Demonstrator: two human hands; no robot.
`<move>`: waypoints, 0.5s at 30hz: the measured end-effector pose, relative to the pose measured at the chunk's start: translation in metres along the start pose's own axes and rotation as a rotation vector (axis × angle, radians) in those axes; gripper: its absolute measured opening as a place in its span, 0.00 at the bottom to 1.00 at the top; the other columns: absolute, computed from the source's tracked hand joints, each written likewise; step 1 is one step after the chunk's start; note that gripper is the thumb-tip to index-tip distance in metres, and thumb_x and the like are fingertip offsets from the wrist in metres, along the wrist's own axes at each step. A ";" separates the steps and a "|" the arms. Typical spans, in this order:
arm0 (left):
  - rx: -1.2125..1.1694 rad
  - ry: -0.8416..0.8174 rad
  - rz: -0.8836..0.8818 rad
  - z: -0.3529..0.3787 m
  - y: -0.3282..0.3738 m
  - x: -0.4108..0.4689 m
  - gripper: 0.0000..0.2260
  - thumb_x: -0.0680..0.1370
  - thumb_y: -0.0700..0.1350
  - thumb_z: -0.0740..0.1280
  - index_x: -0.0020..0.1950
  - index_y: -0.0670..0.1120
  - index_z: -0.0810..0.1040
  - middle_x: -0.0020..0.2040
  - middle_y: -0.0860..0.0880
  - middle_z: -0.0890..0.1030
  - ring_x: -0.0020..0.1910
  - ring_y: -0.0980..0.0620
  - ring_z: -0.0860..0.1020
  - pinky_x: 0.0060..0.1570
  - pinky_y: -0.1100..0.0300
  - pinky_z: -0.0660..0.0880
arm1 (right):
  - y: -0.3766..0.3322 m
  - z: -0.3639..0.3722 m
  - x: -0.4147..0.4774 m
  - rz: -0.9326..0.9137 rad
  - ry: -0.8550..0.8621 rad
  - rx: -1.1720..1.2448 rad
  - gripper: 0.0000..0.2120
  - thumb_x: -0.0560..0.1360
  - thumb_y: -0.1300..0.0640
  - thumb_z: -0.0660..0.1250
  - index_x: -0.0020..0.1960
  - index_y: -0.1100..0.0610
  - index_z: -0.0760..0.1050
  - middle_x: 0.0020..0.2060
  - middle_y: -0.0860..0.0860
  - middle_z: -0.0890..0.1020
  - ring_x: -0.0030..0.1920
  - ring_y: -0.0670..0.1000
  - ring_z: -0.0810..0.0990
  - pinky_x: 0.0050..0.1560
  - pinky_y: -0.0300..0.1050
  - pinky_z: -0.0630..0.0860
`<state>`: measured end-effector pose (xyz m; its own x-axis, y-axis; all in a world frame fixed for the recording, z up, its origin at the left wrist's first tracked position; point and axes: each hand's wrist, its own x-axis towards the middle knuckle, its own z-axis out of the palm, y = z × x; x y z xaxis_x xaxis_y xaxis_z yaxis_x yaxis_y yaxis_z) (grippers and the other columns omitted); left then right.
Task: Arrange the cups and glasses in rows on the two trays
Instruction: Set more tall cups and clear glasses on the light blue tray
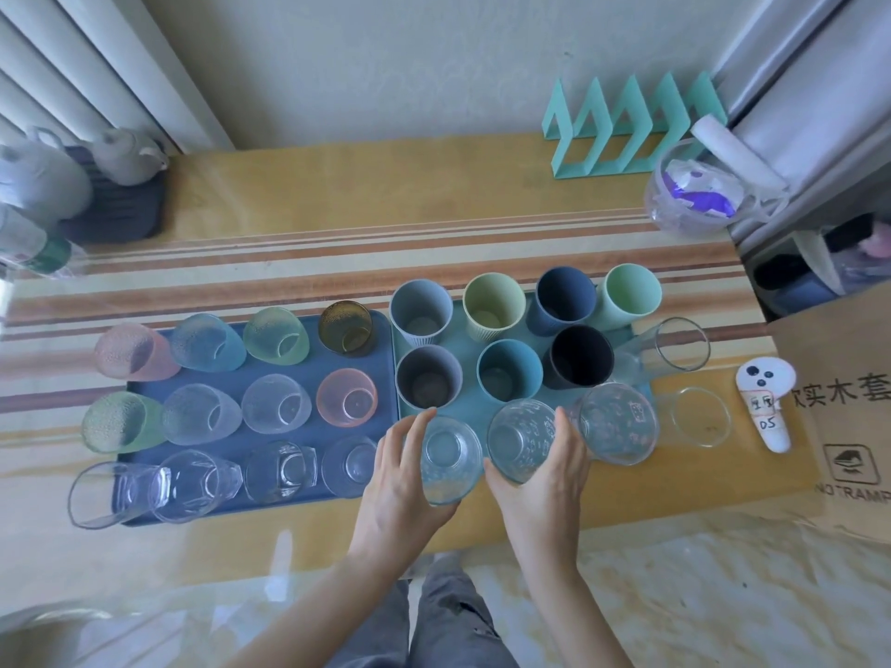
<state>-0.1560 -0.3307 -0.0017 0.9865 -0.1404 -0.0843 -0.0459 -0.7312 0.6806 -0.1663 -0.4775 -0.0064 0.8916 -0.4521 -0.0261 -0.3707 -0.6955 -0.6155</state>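
A dark blue tray (385, 325) on the left holds rows of coloured and clear glasses. A teal tray (463, 412) on the right carries several plastic cups in two rows. At its front edge stand three clear patterned glasses. My left hand (402, 479) grips the left one (448, 458). My right hand (545, 479) grips the middle one (520, 438). The third glass (617, 421) stands free just right of my right hand. A tall clear glass (675, 344) stands at the tray's right end.
A low clear glass (699, 417) and a white tag (766, 402) sit right of the teal tray. A cardboard box (839, 426) is at the far right. Behind are a mint rack (622, 132), a clear bowl (694, 195) and grey teapots (125, 156).
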 end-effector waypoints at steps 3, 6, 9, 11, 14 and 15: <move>0.020 -0.012 -0.003 0.002 0.000 0.001 0.41 0.63 0.48 0.75 0.72 0.50 0.59 0.62 0.52 0.68 0.61 0.50 0.70 0.51 0.65 0.69 | 0.000 -0.001 0.000 -0.011 -0.016 -0.011 0.46 0.62 0.53 0.79 0.72 0.61 0.59 0.68 0.58 0.67 0.69 0.57 0.63 0.66 0.41 0.59; 0.037 -0.013 -0.007 0.004 0.001 0.004 0.43 0.63 0.47 0.76 0.72 0.50 0.57 0.62 0.51 0.69 0.61 0.49 0.70 0.49 0.64 0.71 | 0.000 -0.002 0.000 -0.029 -0.027 -0.026 0.46 0.62 0.54 0.79 0.72 0.63 0.58 0.68 0.60 0.67 0.69 0.58 0.63 0.66 0.39 0.56; 0.035 -0.003 -0.026 0.004 0.003 0.006 0.43 0.63 0.48 0.76 0.73 0.50 0.58 0.62 0.50 0.69 0.60 0.50 0.70 0.47 0.63 0.73 | 0.001 -0.003 -0.001 -0.048 -0.039 -0.045 0.45 0.63 0.54 0.78 0.72 0.63 0.58 0.68 0.60 0.66 0.69 0.58 0.63 0.66 0.37 0.55; 0.035 -0.004 -0.035 0.004 0.003 0.006 0.43 0.63 0.49 0.75 0.73 0.50 0.58 0.62 0.50 0.69 0.61 0.51 0.69 0.45 0.65 0.71 | 0.002 -0.003 -0.001 -0.061 -0.047 -0.057 0.45 0.63 0.54 0.78 0.72 0.63 0.58 0.68 0.60 0.66 0.70 0.57 0.62 0.67 0.37 0.56; 0.043 -0.017 -0.043 0.005 0.004 0.006 0.44 0.62 0.48 0.76 0.73 0.50 0.57 0.62 0.50 0.69 0.61 0.51 0.69 0.45 0.67 0.69 | 0.003 -0.003 0.000 -0.069 -0.046 -0.071 0.45 0.63 0.54 0.78 0.72 0.63 0.58 0.69 0.59 0.66 0.70 0.57 0.62 0.68 0.42 0.59; 0.048 -0.021 -0.043 0.004 0.004 0.006 0.44 0.62 0.47 0.76 0.73 0.51 0.57 0.62 0.50 0.68 0.61 0.51 0.69 0.46 0.67 0.69 | 0.002 -0.004 0.000 -0.070 -0.049 -0.074 0.44 0.64 0.54 0.78 0.72 0.63 0.58 0.69 0.59 0.66 0.70 0.57 0.62 0.68 0.43 0.61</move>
<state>-0.1506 -0.3372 -0.0030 0.9843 -0.1219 -0.1279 -0.0118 -0.7677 0.6407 -0.1684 -0.4809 -0.0050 0.9270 -0.3743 -0.0248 -0.3238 -0.7648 -0.5570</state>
